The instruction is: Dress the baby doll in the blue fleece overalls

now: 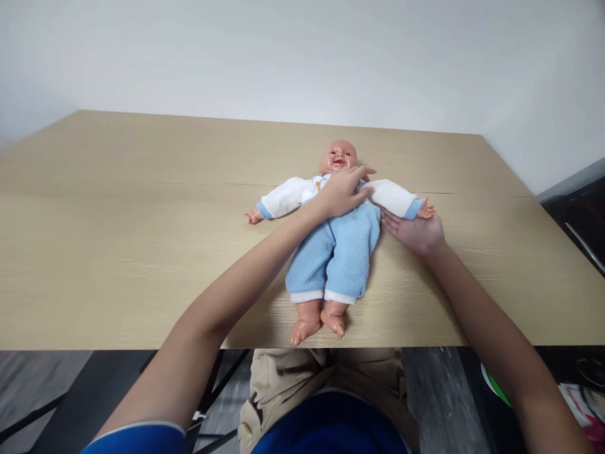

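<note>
A baby doll lies face up on the wooden table, its feet near the front edge. It wears pale blue fleece trousers and a white top with blue cuffs, and its arms are spread to both sides. My left hand rests across the doll's chest with its fingers stretched out, covering part of the top. At the doll's side on the right, my right hand lies palm up with its fingers extended. Its fingertips reach beneath the doll's white sleeve beside the waist, partly hidden there.
The light wooden table spreads wide on both sides and backs against a pale wall. A black object stands past the table's right edge. Below the front edge are my beige trousers and dark table legs.
</note>
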The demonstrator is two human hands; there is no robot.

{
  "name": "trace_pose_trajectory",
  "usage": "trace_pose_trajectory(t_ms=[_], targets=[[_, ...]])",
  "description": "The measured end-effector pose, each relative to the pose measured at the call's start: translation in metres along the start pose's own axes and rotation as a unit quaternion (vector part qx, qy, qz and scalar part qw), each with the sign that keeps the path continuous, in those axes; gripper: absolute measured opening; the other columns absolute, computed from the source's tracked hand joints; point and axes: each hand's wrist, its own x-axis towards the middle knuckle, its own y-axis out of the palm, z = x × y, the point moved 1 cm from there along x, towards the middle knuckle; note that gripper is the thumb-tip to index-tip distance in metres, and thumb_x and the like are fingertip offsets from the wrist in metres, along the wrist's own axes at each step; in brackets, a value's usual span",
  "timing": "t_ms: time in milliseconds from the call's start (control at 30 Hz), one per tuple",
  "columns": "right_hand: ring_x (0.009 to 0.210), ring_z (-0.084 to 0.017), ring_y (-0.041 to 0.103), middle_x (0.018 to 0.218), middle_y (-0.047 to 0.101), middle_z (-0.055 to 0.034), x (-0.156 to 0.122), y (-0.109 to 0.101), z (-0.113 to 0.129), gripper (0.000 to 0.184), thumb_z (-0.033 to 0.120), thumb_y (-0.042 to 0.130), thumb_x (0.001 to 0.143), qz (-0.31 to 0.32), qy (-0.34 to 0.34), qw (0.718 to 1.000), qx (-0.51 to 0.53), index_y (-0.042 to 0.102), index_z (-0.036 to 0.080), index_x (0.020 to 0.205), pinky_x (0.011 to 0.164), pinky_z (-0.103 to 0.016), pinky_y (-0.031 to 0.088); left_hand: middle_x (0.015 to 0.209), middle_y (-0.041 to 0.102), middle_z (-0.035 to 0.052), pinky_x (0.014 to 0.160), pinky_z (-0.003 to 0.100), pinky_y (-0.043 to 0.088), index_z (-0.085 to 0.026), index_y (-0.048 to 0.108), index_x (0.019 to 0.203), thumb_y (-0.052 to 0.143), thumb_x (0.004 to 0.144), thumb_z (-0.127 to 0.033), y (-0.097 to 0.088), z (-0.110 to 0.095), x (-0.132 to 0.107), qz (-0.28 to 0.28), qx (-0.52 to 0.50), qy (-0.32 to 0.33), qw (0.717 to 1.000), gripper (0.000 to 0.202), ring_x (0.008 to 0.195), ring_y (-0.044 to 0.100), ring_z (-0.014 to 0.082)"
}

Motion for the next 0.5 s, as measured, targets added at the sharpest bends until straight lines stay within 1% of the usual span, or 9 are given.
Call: trace_pose_trajectory(t_ms=[67, 133, 200, 267, 333, 400, 433, 500], targets=[[0.126, -0.032, 0.08, 0.136, 0.085, -0.0093, 0.0, -0.001, 0.003, 0.049, 0.052, 0.052, 0.101, -0.024, 0.006, 1.0, 0.006, 0.068, 0.034, 0.144, 0.109, -0.059, 0.068, 0.146, 0.077, 0.0184, 0.124, 0.051, 0.048, -0.015, 0.07, 0.144, 0.052, 0.112, -0.043, -0.016, 0.004, -0.016, -0.027, 0.022, -0.014, 0.999, 0.046, 0.138, 0.068, 0.0355], [0.121, -0.032, 0.082, 0.131, 0.087, -0.0079, 0.0, -0.001, 0.005, 0.046, 0.041, 0.053, 0.098, -0.041, 0.005, 0.999, 0.006, 0.069, 0.033, 0.14, 0.108, -0.06, 0.069, 0.139, 0.078, 0.0176, 0.122, 0.053, 0.049, -0.018, 0.072, 0.133, 0.052, 0.111, -0.043, -0.031, 0.013, -0.038, -0.061, 0.043, -0.05, 0.996, 0.039, 0.133, 0.068, 0.0359], [0.117, -0.031, 0.083, 0.125, 0.088, -0.0077, -0.001, -0.001, 0.006, 0.05, 0.031, 0.055, 0.091, -0.049, 0.0, 0.999, -0.005, 0.068, 0.031, 0.139, 0.109, -0.06, 0.069, 0.13, 0.079, 0.0168, 0.119, 0.053, 0.051, -0.02, 0.072, 0.124, 0.051, 0.111, -0.042, -0.045, 0.029, -0.063, -0.099, 0.056, -0.103, 0.988, 0.034, 0.125, 0.069, 0.0346], [0.113, -0.031, 0.084, 0.117, 0.089, -0.007, -0.001, 0.001, 0.007, 0.059, 0.022, 0.056, 0.082, -0.044, -0.008, 0.999, -0.03, 0.069, 0.028, 0.139, 0.111, -0.06, 0.068, 0.127, 0.079, 0.0176, 0.12, 0.054, 0.05, -0.02, 0.071, 0.117, 0.05, 0.109, -0.042, -0.055, 0.049, -0.089, -0.127, 0.075, -0.166, 0.975, 0.031, 0.123, 0.068, 0.0349], [0.107, -0.031, 0.085, 0.108, 0.089, -0.0058, -0.001, 0.003, 0.008, 0.063, 0.019, 0.056, 0.075, -0.031, -0.019, 0.997, -0.072, 0.071, 0.026, 0.136, 0.109, -0.057, 0.07, 0.13, 0.079, 0.0196, 0.121, 0.055, 0.049, -0.019, 0.071, 0.115, 0.052, 0.106, -0.044, -0.064, 0.068, -0.112, -0.125, 0.077, -0.24, 0.96, 0.033, 0.124, 0.067, 0.0358], [0.099, -0.03, 0.085, 0.099, 0.088, -0.0046, -0.001, 0.004, 0.01, 0.056, 0.02, 0.058, 0.073, -0.027, -0.033, 0.991, -0.128, 0.075, 0.026, 0.127, 0.1, -0.05, 0.073, 0.127, 0.079, 0.0189, 0.115, 0.053, 0.053, -0.018, 0.072, 0.113, 0.054, 0.104, -0.051, -0.073, 0.083, -0.131, -0.103, 0.032, -0.326, 0.939, 0.038, 0.12, 0.069, 0.035], [0.092, -0.029, 0.085, 0.094, 0.087, -0.004, -0.001, 0.004, 0.01, 0.048, 0.022, 0.06, 0.075, -0.031, -0.039, 0.986, -0.16, 0.077, 0.026, 0.12, 0.094, -0.046, 0.074, 0.119, 0.08, 0.017, 0.108, 0.05, 0.056, -0.018, 0.072, 0.113, 0.054, 0.104, -0.055, -0.077, 0.088, -0.139, -0.089, -0.004, -0.365, 0.927, 0.042, 0.113, 0.07, 0.0339], [0.076, -0.026, 0.081, 0.082, 0.084, -0.0031, -0.003, 0.005, 0.012, 0.028, 0.026, 0.065, 0.08, -0.039, -0.047, 0.974, -0.218, 0.078, 0.026, 0.105, 0.078, -0.039, 0.073, 0.092, 0.077, 0.0098, 0.087, 0.044, 0.059, -0.02, 0.072, 0.115, 0.054, 0.105, -0.063, -0.085, 0.091, -0.15, -0.054, -0.088, -0.424, 0.9, 0.048, 0.088, 0.07, 0.0294]])
